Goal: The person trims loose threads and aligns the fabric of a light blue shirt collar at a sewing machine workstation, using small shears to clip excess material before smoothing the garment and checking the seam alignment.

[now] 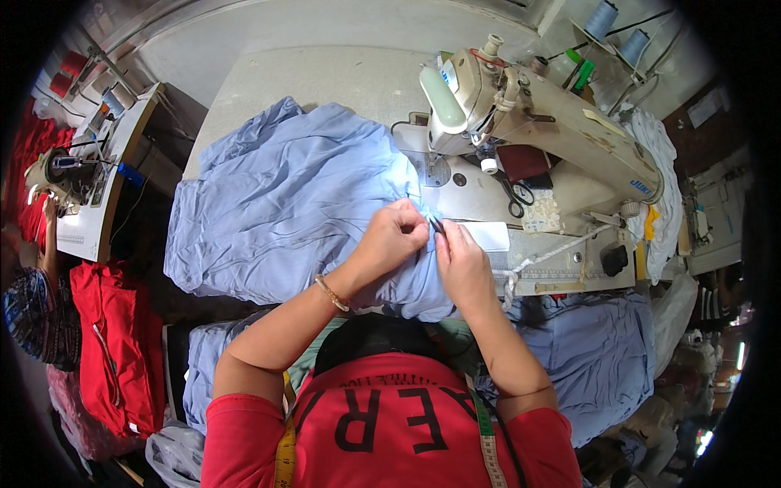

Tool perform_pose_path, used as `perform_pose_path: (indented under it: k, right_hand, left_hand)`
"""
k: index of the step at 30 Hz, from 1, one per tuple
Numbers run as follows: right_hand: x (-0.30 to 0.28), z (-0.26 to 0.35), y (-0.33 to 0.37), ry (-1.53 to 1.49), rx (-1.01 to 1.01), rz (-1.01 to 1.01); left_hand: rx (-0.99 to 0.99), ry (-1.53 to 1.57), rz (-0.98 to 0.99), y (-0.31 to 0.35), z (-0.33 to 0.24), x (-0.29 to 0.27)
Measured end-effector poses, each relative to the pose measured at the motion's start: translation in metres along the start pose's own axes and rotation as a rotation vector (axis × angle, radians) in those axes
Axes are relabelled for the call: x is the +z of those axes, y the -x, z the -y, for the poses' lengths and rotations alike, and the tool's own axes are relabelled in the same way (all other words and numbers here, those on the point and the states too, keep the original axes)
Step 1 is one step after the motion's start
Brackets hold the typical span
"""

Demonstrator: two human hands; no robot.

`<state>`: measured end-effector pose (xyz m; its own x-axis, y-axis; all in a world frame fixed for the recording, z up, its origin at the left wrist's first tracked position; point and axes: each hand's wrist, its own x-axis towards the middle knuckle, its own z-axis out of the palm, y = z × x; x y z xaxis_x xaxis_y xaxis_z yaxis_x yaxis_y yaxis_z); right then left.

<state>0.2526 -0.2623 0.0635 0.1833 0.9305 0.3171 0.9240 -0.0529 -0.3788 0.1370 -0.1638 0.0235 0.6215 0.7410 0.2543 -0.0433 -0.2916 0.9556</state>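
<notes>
A light blue garment [281, 199] lies rumpled over the sewing table and hangs down its front edge. My left hand [397, 233] is closed on the garment's right edge, fingertips pinched together. Close beside it, my right hand [462, 264] grips a small dark tool [438, 224], its tip at the pinched cloth; the tool's exact kind is too small to tell. Just beyond both hands stands an industrial sewing machine [553, 110], its needle area left of the arm and above the metal plate.
Black-handled scissors [517, 195] lie under the machine arm, by a dark red piece [523, 161]. A white rectangle [486, 237] and a braided cord [561, 250] are right of my hands. More blue cloth [582, 350] hangs at right. Another person's arm [50, 236] is at far left, near a second machine.
</notes>
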Motion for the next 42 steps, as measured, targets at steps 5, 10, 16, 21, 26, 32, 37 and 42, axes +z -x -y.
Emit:
perform_pose_path:
  k: [5,10,16,21,26,32,37,42]
  right_hand:
    - [-0.004,-0.004,-0.006,-0.061,-0.034,0.046]
    - [-0.004,-0.009,-0.002,-0.054,-0.091,0.0]
    - [-0.003,-0.006,0.0,-0.049,-0.106,0.003]
    - [-0.004,-0.005,0.0,-0.042,-0.099,0.01]
    - [-0.007,-0.003,0.0,-0.013,-0.092,0.018]
    - [-0.008,-0.001,0.0,0.019,-0.089,0.009]
    - [-0.007,-0.001,-0.001,0.049,-0.093,0.035]
    - [-0.007,-0.003,-0.005,0.118,-0.106,0.084]
  left_hand:
    - [-0.017,0.042,-0.009,0.0,-0.002,-0.001]
    - [-0.092,0.054,0.046,-0.001,-0.006,-0.005]
    - [-0.175,0.073,0.072,-0.002,-0.004,-0.008]
    - [-0.121,0.071,0.073,-0.001,-0.003,-0.008]
    - [-0.09,0.084,0.069,-0.002,-0.007,-0.008]
    - [-0.075,0.053,0.044,-0.001,-0.01,-0.007]
    - [-0.063,0.018,0.022,-0.002,-0.002,-0.004]
    - [-0.038,-0.018,0.018,-0.002,-0.003,-0.003]
